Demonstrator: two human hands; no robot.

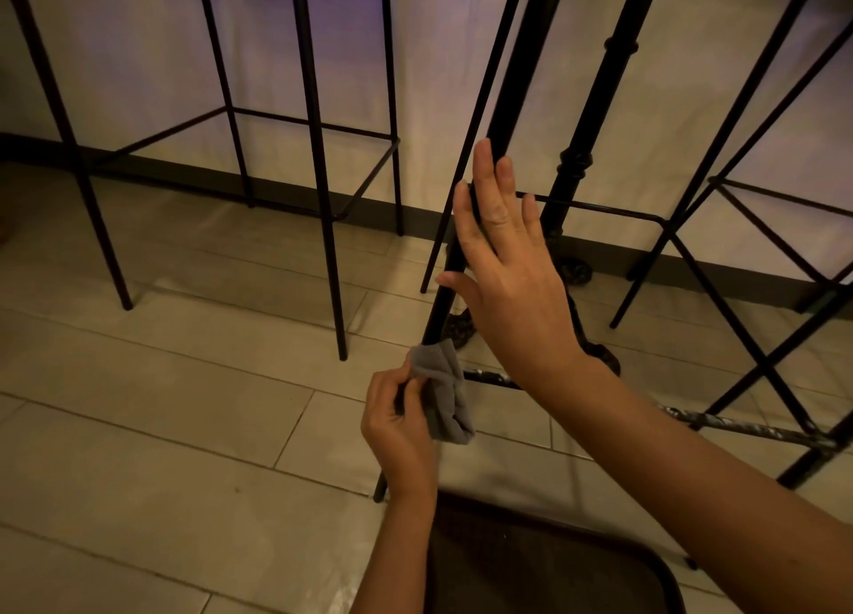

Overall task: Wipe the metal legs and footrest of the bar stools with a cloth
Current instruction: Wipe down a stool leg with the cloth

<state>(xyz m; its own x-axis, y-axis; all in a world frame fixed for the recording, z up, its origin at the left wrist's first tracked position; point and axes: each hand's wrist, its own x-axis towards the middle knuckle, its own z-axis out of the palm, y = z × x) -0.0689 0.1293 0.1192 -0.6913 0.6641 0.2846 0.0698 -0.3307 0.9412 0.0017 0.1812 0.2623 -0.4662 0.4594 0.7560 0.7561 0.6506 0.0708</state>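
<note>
A black metal bar stool leg (501,105) slants down through the middle of the view to the floor. My left hand (399,433) pinches a small grey cloth (443,394) wrapped around this leg, just where the scuffed footrest bar (747,426) joins it. My right hand (503,262) is higher up, fingers spread and flat against the same leg, holding nothing.
Another black stool (318,152) with a thin square footrest stands to the left, and a third (738,225) to the right. A thick ornate table post (574,170) rises behind my right hand. Pale floor tiles (184,382), a dark baseboard and a white wall surround them. A dark seat edge (554,562) lies below.
</note>
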